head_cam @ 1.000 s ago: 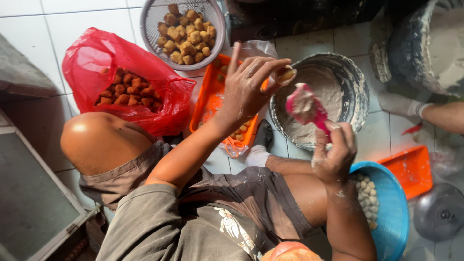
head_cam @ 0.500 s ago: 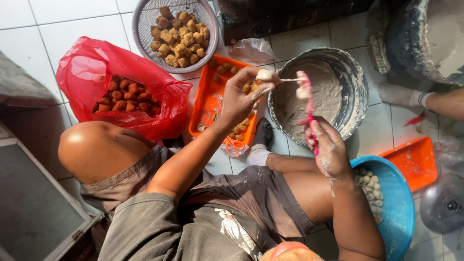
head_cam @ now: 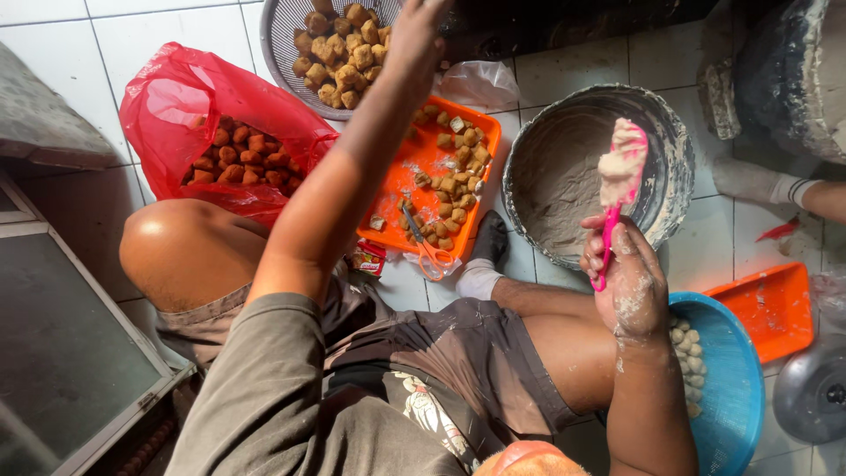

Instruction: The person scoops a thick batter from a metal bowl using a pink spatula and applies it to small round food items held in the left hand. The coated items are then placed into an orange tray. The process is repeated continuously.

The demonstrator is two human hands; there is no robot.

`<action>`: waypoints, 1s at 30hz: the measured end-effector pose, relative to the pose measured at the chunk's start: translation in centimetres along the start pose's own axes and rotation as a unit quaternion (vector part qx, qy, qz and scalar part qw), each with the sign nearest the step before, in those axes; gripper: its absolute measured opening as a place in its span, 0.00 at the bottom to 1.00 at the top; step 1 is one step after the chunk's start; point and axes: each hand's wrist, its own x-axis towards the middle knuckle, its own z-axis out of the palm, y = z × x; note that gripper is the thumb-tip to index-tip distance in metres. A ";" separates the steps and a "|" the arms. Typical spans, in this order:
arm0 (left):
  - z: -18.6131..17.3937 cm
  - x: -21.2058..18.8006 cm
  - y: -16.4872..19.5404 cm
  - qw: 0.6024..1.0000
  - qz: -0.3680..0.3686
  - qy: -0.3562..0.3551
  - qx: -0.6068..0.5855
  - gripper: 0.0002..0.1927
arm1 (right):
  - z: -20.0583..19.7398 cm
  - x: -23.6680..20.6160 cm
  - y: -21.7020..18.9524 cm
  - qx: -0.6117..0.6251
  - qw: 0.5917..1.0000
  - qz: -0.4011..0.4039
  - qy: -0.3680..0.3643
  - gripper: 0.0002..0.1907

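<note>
My left hand (head_cam: 416, 37) is stretched far forward over the grey mesh basket (head_cam: 280, 46) of brown fried pieces (head_cam: 339, 53). Seen from the back, it hides whatever lies in its fingers. My right hand (head_cam: 630, 286), dusted with pale paste, grips a pink spatula (head_cam: 610, 231) upright. A lump of whitish paste (head_cam: 621, 166) clings to its tip. The spatula stands in front of the big metal bowl (head_cam: 680, 145) smeared with grey paste.
Under my left arm an orange tray (head_cam: 414, 163) holds fried pieces and orange-handled scissors (head_cam: 430, 254). A red plastic bag (head_cam: 172, 106) of fried pieces lies left. A blue basin (head_cam: 740, 397) with white balls and a small orange tray (head_cam: 775, 308) sit right. Another person's socked foot (head_cam: 756, 182) is at far right.
My left hand left the metal bowl and reached up and forward over the grey basket. My right hand turned the spatula upright and drew back from the bowl.
</note>
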 end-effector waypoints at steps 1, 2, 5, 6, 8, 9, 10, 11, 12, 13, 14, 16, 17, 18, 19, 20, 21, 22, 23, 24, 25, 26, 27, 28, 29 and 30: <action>-0.6 0.4 0.9 1.000 0.019 0.012 0.016 0.24 | -0.1 -0.2 -0.1 0.015 1.000 -0.001 0.001 0.19; -1.3 0.5 1.6 0.999 0.037 0.021 0.032 0.24 | -0.3 -0.3 -0.4 0.030 1.000 -0.003 0.004 0.19; -4.8 -1.9 0.6 0.984 0.157 -0.020 0.082 0.23 | -1.1 -0.3 -1.0 0.042 0.999 -0.028 0.021 0.18; -5.8 -2.3 -0.4 0.992 0.113 0.000 0.057 0.23 | -1.8 -0.3 -1.3 0.055 0.997 -0.037 0.032 0.18; -7.9 -3.9 -3.7 0.999 0.019 0.046 0.007 0.24 | -3.7 -0.3 -2.1 0.080 0.994 -0.048 0.059 0.20; -9.0 -4.9 -5.7 0.996 0.003 0.061 0.071 0.24 | -5.2 -0.3 -2.7 0.052 0.994 -0.070 0.071 0.19; -10.0 -6.4 -7.9 0.988 -0.016 0.074 0.134 0.24 | -6.6 0.0 -2.6 -0.002 0.993 -0.076 0.094 0.18; -10.9 -7.6 -9.9 0.976 -0.028 0.085 0.197 0.24 | -8.2 0.2 -2.4 -0.055 0.988 -0.080 0.119 0.17; -11.7 -8.7 -11.5 0.969 -0.047 0.078 0.229 0.25 | -9.8 1.1 -2.0 -0.127 0.978 -0.074 0.146 0.16; -12.2 -10.1 -13.0 0.961 -0.065 0.071 0.259 0.26 | -11.7 2.4 -1.3 -0.199 0.963 -0.068 0.170 0.16; -12.7 -11.5 -14.3 0.952 -0.083 0.064 0.288 0.27 | -13.6 4.3 -0.3 -0.232 0.963 -0.049 0.127 0.12; -13.9 -13.8 -16.3 0.921 -0.107 0.076 0.368 0.27 | -17.0 6.8 3.9 -0.413 0.908 -0.047 0.054 0.06; -14.3 -14.8 -17.0 0.902 -0.165 0.086 0.389 0.28 | -18.5 7.7 6.4 -0.551 0.832 -0.063 0.022 0.09; -14.8 -15.7 -17.5 0.880 -0.222 0.096 0.408 0.28 | -19.7 8.7 9.2 -0.574 0.816 0.048 0.053 0.14; -15.2 -16.5 -17.9 0.855 -0.278 0.106 0.425 0.29 | -20.8 9.2 12.2 -0.610 0.790 0.045 0.040 0.12; -15.5 -16.8 -18.2 0.850 -0.236 0.075 0.465 0.29 | -21.7 9.8 15.0 -0.644 0.764 0.041 0.026 0.09; -15.8 -17.1 -18.5 0.841 -0.194 0.044 0.503 0.28 | -22.4 10.5 17.5 -0.652 0.757 0.039 0.002 0.12; -16.2 -17.2 -18.7 0.827 -0.155 0.011 0.541 0.28 | -23.1 11.1 19.4 -0.659 0.751 0.039 -0.022 0.14; -16.5 -17.2 -18.9 0.816 -0.153 -0.004 0.558 0.28 | -23.8 11.6 20.9 -0.683 0.727 0.060 -0.033 0.12; -16.7 -17.0 -19.1 0.805 -0.151 -0.021 0.574 0.28 | -24.2 12.0 22.1 -0.705 0.703 0.081 -0.044 0.10; -16.9 -16.6 -19.3 0.793 -0.148 -0.038 0.590 0.28 | -24.3 12.4 23.0 -0.727 0.678 0.099 -0.054 0.08; -16.9 -16.1 -19.4 0.794 -0.166 -0.033 0.583 0.28 | -24.4 12.9 23.5 -0.733 0.664 0.119 -0.083 0.07; -16.9 -15.5 -19.5 0.796 -0.183 -0.030 0.576 0.28 | -24.4 13.5 23.6 -0.740 0.649 0.139 -0.110 0.07; -16.8 -14.8 -19.5 0.797 -0.199 -0.028 0.569 0.28 | -24.3 14.1 23.4 -0.745 0.634 0.157 -0.135 0.07; -16.6 -14.0 -19.5 0.795 -0.173 -0.035 0.581 0.27 | -24.3 14.6 22.9 -0.718 0.665 0.125 -0.162 0.08; -16.2 -13.1 -19.5 0.792 -0.148 -0.043 0.591 0.27 | -24.4 15.0 22.1 -0.689 0.694 0.093 -0.188 0.10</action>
